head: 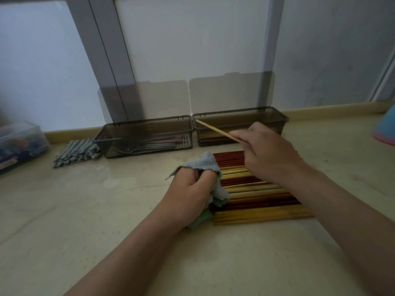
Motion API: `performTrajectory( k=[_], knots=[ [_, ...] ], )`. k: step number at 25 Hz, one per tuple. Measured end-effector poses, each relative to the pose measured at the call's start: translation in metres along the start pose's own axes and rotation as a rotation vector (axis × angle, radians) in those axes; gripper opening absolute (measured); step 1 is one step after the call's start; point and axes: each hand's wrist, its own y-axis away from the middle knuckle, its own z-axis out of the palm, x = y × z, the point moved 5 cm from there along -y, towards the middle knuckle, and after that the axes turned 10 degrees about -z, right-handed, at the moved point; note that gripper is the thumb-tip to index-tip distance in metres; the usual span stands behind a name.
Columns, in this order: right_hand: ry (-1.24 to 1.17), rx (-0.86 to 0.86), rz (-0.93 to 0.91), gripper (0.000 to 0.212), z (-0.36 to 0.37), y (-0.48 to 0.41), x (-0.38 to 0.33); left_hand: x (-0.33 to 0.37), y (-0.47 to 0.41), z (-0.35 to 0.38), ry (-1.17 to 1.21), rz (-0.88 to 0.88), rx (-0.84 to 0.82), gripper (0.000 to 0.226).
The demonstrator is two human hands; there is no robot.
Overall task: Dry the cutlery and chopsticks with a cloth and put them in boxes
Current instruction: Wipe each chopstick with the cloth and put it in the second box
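Note:
My right hand (265, 150) pinches one pale wooden chopstick (215, 130), held in the air with its tip over the left end of the right smoky box (267, 113). That box holds dark chopsticks. My left hand (190, 195) is closed on a grey-blue cloth (205, 164), resting at the left ends of a row of red and pale chopsticks (256, 195) lying on the counter. The left smoky box (119, 133) contains metal cutlery (149, 145). Both boxes have their lids standing open against the wall.
A checked dishcloth (74, 151) lies left of the cutlery box. A clear plastic container (19, 142) sits at the far left edge. A blue and pink object (384, 127) stands at the far right. A raised ledge runs behind the boxes.

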Motion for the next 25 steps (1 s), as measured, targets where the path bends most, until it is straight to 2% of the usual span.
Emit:
performTrajectory(
  k=[3, 7, 12, 14, 16, 18, 20, 22, 25],
  knots=[
    [0.207, 0.035, -0.046, 0.047, -0.003, -0.027, 0.016, -0.003, -0.002, -0.005, 0.004, 0.007, 0.026, 0.04],
    [0.367, -0.002, 0.012, 0.044, 0.002, -0.065, 0.05, -0.006, -0.005, -0.007, -0.028, 0.025, 0.047, 0.037],
    [0.335, -0.152, 0.039, 0.05, 0.03, -0.082, 0.067, -0.007, -0.007, -0.008, -0.035, 0.04, 0.041, 0.033],
    [0.217, -0.215, 0.063, 0.055, 0.039, -0.081, 0.067, -0.009, -0.008, -0.01, -0.022, 0.039, 0.052, 0.032],
    [0.111, -0.215, 0.089, 0.059, 0.038, -0.076, 0.063, -0.009, -0.008, -0.01, -0.015, 0.039, 0.056, 0.033],
    [0.058, -0.142, 0.111, 0.061, 0.025, -0.065, 0.054, -0.007, -0.006, -0.008, -0.003, 0.033, 0.053, 0.035],
    [0.023, -0.045, 0.092, 0.056, 0.005, -0.05, 0.042, -0.005, -0.005, -0.01, 0.018, 0.027, 0.068, 0.035],
    [-0.021, -0.037, 0.058, 0.042, -0.01, -0.027, 0.033, -0.004, -0.006, -0.013, 0.039, 0.034, 0.111, 0.034],
    [-0.058, -0.283, 0.05, 0.023, -0.008, 0.009, 0.023, -0.006, -0.005, -0.016, 0.058, 0.038, 0.201, 0.033]
  ],
)
